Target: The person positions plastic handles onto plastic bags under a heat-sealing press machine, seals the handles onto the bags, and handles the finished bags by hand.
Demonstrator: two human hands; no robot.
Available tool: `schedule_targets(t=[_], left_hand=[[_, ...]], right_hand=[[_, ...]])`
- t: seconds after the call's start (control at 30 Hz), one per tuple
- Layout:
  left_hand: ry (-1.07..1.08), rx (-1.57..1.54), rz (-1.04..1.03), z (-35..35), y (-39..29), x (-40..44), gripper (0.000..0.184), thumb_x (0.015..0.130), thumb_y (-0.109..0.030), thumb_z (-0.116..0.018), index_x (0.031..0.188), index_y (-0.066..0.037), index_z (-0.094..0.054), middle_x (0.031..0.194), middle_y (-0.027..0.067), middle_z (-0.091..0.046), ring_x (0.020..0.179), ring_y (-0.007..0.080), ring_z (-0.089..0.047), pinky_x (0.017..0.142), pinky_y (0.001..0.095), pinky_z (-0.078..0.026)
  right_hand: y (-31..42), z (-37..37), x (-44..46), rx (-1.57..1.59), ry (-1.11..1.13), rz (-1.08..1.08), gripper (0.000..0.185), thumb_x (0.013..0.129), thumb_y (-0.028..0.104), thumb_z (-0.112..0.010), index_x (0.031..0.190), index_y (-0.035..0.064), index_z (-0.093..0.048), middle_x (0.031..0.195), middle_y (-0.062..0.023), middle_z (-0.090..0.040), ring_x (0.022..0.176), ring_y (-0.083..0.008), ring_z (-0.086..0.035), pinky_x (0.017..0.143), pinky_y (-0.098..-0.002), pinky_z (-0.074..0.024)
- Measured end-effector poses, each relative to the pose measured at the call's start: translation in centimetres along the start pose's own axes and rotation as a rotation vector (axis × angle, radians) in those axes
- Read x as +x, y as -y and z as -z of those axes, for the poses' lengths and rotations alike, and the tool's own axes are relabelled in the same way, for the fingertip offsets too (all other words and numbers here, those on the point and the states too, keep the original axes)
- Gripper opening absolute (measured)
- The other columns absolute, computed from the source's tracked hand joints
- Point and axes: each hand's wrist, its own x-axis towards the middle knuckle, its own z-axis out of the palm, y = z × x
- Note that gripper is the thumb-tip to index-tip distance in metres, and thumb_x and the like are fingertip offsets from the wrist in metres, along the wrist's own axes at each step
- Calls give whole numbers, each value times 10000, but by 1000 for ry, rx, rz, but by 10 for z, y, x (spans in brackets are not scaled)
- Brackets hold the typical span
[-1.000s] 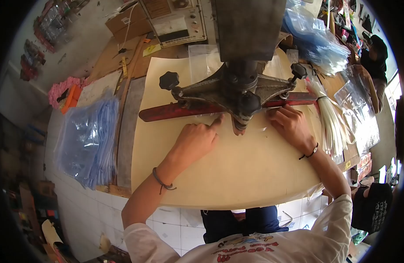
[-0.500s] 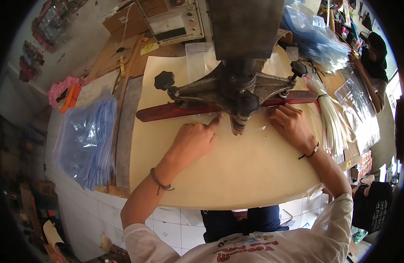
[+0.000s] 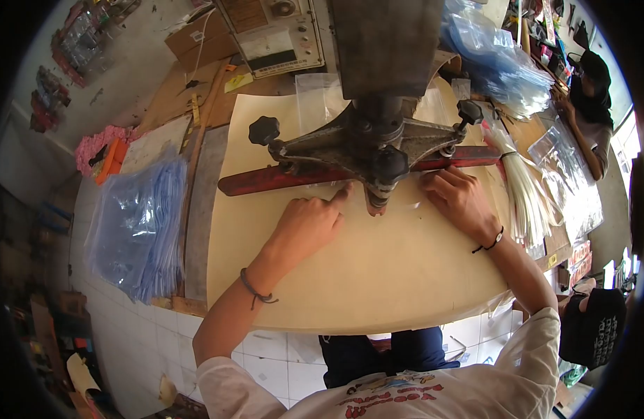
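A dark metal press head [image 3: 374, 133] with black knobs stands over a long red bar [image 3: 266, 180], which lies across the tan sheet on the table [image 3: 350, 279]. My left hand [image 3: 308, 220] is at the near side of the bar, its index finger stretched to the bar's edge and the other fingers curled. On the right, my right hand [image 3: 460, 199] has bent fingers drawn together against the bar's near edge. Faint glints of clear plastic show by both hands, but what the fingers pinch is hidden. Clear film [image 3: 318, 94] shows behind the bar.
Stacked bluish plastic sleeves [image 3: 137, 227] lie at the left, with more bluish plastic [image 3: 500, 66] at the back right. A bundle of white strips [image 3: 524, 192] lies right of my arm. A control box [image 3: 273, 42] stands behind. Another person [image 3: 591, 105] is at the far right.
The view has shifted slightly. Both hands stay by the bar in nearly the same pose, and the press head and bar look unmoved. The person at the far right has shifted a little.
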Motion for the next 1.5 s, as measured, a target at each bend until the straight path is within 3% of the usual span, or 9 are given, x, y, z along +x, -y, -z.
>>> schedule_targets(t=[0.97,1.17,1.5], left_hand=[[-22,7,-9,1,-1,-1,517,854,-100,-583,1371,-98,-581,572,155,-610,530,339,-632,554,448,-535],[-11,8,0,1,-1,-1,522,855,-101,-582,1377,-105,-581,583,158,-618,536,338,-636,565,447,-541],[-19,-11,-7,4,-3,0,468,847,-85,-586,1312,-60,-624,577,160,-611,536,335,-635,567,441,-539]], right_hand=[[0,1,-1,-2,3,-17,126,810,68,-729,892,95,-638,889,-29,-676,841,-238,-662,687,-380,-566],[2,2,0,4,-23,-21,180,764,6,-745,896,62,-637,891,-46,-692,789,-254,-657,656,-372,-552],[-5,-4,-5,-10,4,-40,135,809,66,-725,896,92,-624,874,-36,-666,829,-240,-656,677,-383,-560]])
